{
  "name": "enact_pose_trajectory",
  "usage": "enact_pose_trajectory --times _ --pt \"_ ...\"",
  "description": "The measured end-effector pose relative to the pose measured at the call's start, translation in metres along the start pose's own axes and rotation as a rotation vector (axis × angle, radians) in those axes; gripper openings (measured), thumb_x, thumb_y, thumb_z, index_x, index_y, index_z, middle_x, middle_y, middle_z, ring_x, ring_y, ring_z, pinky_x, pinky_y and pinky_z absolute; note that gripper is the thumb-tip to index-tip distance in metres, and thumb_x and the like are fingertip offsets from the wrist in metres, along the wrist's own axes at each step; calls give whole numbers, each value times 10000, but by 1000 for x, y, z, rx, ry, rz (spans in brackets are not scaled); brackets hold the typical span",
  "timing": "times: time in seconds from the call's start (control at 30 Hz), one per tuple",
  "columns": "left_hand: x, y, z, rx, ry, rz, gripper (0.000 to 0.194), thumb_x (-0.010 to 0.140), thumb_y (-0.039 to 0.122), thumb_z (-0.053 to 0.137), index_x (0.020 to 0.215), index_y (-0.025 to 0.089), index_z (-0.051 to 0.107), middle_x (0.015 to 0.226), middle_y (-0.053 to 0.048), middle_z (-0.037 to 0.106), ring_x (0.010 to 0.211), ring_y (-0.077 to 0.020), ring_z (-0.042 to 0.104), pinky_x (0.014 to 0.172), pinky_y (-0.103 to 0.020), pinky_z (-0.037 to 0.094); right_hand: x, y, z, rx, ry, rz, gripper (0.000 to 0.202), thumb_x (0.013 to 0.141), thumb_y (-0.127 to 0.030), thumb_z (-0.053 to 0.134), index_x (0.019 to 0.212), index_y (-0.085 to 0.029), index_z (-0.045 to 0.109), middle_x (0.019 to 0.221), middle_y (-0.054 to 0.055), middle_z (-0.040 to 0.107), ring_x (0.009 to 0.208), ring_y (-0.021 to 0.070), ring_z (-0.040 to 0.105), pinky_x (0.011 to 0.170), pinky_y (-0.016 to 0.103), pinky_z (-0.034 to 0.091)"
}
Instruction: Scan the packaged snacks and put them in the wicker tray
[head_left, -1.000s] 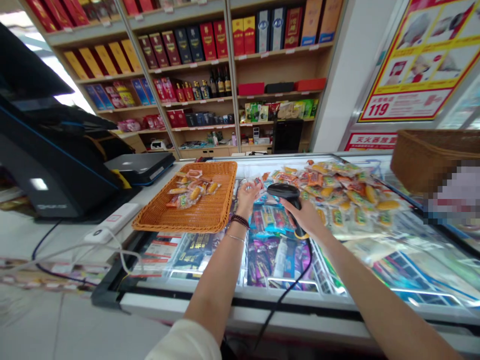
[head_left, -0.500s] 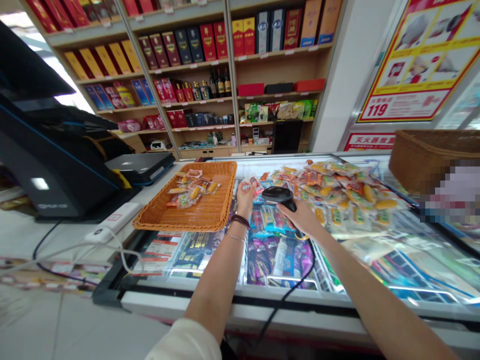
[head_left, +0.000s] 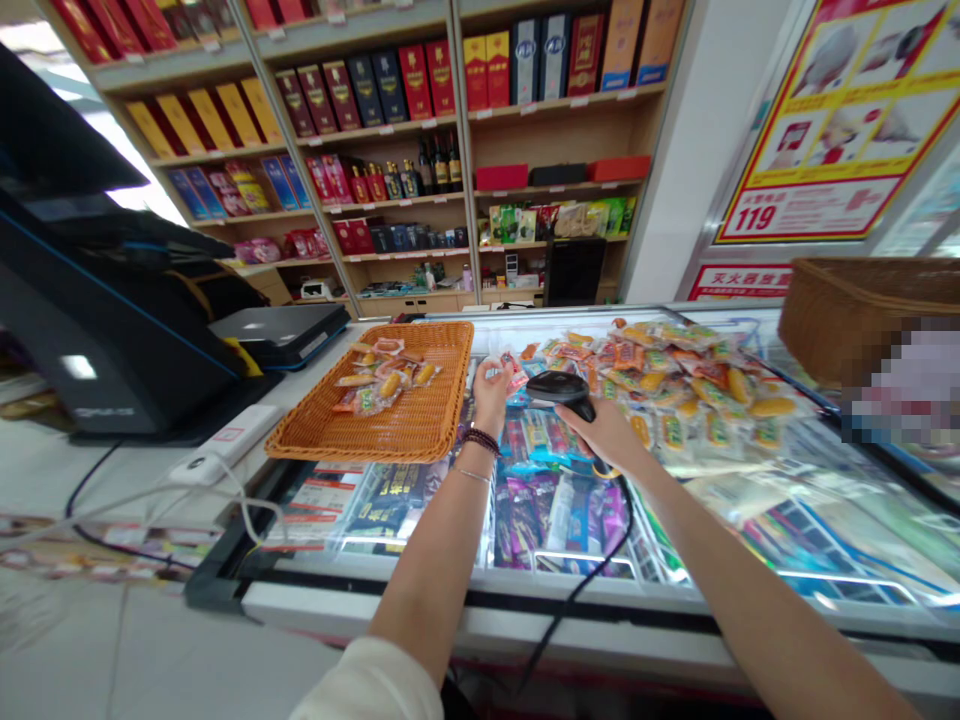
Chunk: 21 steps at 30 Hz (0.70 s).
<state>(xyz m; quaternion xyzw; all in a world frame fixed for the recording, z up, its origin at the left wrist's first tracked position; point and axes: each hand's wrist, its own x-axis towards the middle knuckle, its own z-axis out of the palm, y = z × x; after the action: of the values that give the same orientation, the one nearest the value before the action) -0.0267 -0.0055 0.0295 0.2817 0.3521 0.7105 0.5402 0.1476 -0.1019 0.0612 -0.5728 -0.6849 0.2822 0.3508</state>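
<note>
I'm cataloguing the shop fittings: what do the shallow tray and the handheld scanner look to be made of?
Tray: probably rattan or plastic imitation, slightly glossy orange-brown; woven strands show.
Scanner: likely hard plastic, black; smooth moulded shell with soft highlights.

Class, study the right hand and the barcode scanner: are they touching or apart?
Touching. The head view shows the right hand closed around the grip of the barcode scanner, with no gap between them.

Just the one cam here, worn on the head, looking forward and down over the glass-topped white freezer (head_left: 360,615) at close range, with the tall light-wood shelves (head_left: 562,135) farther back up top.
</note>
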Motion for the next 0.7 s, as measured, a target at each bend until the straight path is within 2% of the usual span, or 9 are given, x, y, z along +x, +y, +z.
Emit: enact_pose_trajectory --times 0.33,0.7 --pt "-4 3 3 -39 0 -29 316 791 131 780 867 216 485 720 8 712 575 -127 702 554 -188 564 2 3 1 39 -2 5 406 898 -553 570 621 -273 472 392 -3 545 350 182 529 467 306 435" --pt "-1 -1 -1 56 -42 10 417 746 248 855 908 229 471 730 -4 725 658 -158 742 629 -218 567 0 0 -1 40 2 4 406 889 -584 567 643 -273 482 404 -5 543 370 194 551 479 314 446"
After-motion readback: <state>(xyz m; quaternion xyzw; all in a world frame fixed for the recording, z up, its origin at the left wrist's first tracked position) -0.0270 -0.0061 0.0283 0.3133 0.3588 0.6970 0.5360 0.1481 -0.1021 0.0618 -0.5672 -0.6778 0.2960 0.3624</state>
